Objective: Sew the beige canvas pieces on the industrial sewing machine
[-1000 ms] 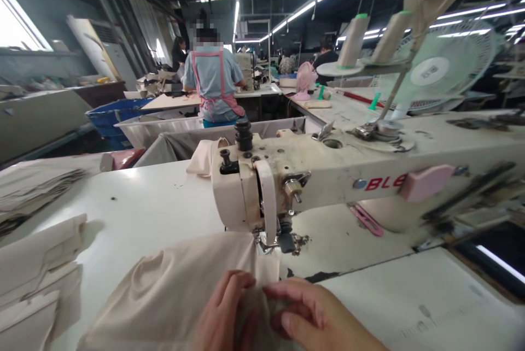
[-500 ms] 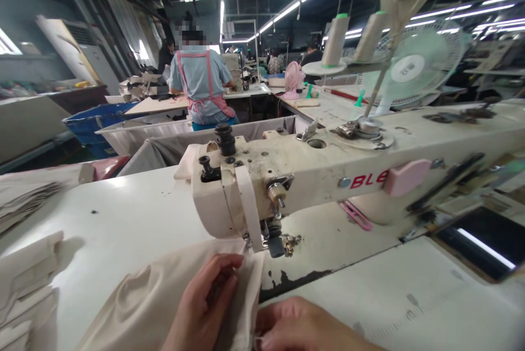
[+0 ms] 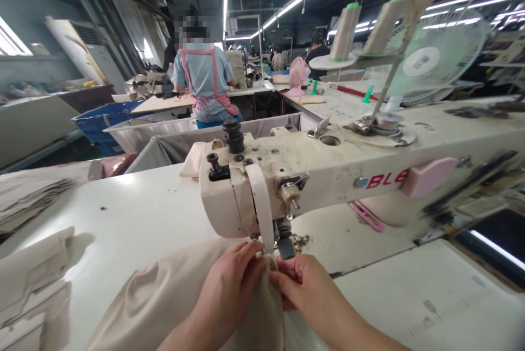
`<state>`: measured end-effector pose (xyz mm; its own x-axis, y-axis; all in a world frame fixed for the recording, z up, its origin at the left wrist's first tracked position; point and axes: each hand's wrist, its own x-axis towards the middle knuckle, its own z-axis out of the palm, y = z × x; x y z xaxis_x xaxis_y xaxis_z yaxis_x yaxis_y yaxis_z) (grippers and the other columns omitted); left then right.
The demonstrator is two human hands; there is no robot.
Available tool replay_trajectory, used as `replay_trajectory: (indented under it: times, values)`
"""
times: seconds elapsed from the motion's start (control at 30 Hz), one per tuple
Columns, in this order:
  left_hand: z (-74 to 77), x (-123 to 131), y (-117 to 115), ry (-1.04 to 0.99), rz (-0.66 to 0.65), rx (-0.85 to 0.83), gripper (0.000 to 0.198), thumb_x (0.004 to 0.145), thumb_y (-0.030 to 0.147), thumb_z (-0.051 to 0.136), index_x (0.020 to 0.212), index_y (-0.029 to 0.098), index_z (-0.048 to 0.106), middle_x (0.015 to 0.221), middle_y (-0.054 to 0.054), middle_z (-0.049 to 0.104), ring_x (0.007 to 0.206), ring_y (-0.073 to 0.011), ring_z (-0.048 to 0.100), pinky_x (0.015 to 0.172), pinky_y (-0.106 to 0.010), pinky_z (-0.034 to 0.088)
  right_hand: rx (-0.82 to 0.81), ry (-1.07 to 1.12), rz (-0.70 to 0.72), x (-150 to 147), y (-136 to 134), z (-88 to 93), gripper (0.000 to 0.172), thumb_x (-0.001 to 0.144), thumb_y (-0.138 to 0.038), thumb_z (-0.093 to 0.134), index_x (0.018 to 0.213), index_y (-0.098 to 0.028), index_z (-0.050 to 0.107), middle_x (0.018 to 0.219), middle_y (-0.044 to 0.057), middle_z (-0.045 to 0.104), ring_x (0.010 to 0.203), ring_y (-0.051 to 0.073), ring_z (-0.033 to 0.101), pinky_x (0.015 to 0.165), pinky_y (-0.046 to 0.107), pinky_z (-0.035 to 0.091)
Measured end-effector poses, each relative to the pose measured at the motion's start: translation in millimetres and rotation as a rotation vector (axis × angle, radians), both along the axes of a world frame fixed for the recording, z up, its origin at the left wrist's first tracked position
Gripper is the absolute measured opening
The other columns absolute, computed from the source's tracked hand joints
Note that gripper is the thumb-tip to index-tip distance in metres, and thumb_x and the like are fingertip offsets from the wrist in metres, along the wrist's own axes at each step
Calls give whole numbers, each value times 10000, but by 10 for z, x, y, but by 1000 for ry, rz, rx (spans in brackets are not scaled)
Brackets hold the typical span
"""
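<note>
A large piece of beige fabric (image 3: 164, 296) lies on the white sewing table, its far edge under the head of a sewing machine (image 3: 241, 192). My left hand (image 3: 232, 280) rests on the fabric just left of the needle area, fingers bent and pressed onto the cloth. On the other side, my right hand (image 3: 301, 285) pinches the fabric's right edge close to the presser foot. Both hands are near each other, right below the machine head. The needle itself is hidden behind the white guard and my fingers.
Folded beige pieces (image 3: 33, 285) are stacked at the left. A phone-like dark slab (image 3: 496, 247) lies at the right, and a pink thread snipper (image 3: 367, 216) sits under the machine arm. Thread cones (image 3: 344, 34) and a fan (image 3: 426, 61) stand behind. A person (image 3: 205, 77) works further back.
My right hand has moved up and forward along the fabric edge to the presser foot. My left hand has shifted slightly forward and right. The view has turned slightly left.
</note>
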<state>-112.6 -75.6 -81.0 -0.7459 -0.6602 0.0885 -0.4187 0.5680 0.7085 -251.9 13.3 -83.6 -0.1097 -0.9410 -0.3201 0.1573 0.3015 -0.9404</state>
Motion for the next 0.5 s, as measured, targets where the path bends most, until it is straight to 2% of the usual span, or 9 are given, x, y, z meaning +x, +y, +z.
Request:
replay_trajectory:
  times: [0.07, 0.13, 0.17, 0.2, 0.27, 0.37, 0.5]
  values:
    - [-24, -10, -71, 1, -7, 49, 95, 891, 223, 492, 832, 194, 561, 734, 7, 613, 678, -153, 571, 635, -235, 425, -8, 42, 8, 5, 1, -29, 162, 784, -318, 545, 717, -174, 581, 610, -17, 550, 591, 162, 566, 582, 262, 466]
    - [-57, -1, -106, -15, -10, 81, 102, 876, 244, 507, 799, 193, 549, 668, 28, 562, 618, -137, 529, 584, -217, 394, -12, 91, -16, 14, 24, -56, 130, 781, -289, 543, 840, -178, 576, 629, -11, 581, 587, 179, 584, 562, 273, 466]
    - [-73, 4, -110, -26, 6, 81, 111, 869, 243, 507, 778, 191, 543, 648, 34, 541, 598, -131, 509, 565, -212, 378, -31, 147, -37, 20, 46, -67, 171, 767, -247, 551, 923, -179, 569, 664, -3, 602, 605, 190, 593, 568, 284, 471]
    - [-87, 6, -108, -35, 30, 74, 114, 860, 231, 506, 759, 189, 537, 630, 37, 522, 581, -127, 491, 551, -210, 361, -82, 252, -51, 26, 72, -76, 254, 746, -191, 556, 1000, -181, 559, 734, 17, 626, 662, 208, 607, 605, 308, 486]
    - [-105, -4, -92, -40, 80, 61, 121, 836, 194, 499, 717, 184, 518, 597, 43, 492, 551, -120, 459, 531, -210, 331, -256, 597, -35, 35, 127, -93, 376, 721, -81, 543, 1079, -192, 565, 934, 73, 637, 855, 256, 611, 747, 388, 511]
    - [-93, -50, -73, -38, 157, 55, 143, 776, 133, 505, 644, 182, 483, 553, 46, 463, 523, -113, 436, 523, -211, 313, -541, 1117, 98, 22, 175, -127, 392, 785, -14, 490, 1124, -166, 616, 1134, 119, 610, 1044, 297, 565, 898, 469, 511]
    - [8, -116, -70, -54, 229, 120, 161, 744, 128, 513, 593, 178, 487, 511, 36, 496, 465, -109, 473, 468, -193, 318, -722, 1348, 220, -42, 156, -164, 378, 890, -71, 462, 1253, -66, 571, 1208, 151, 629, 1089, 304, 578, 924, 452, 549]
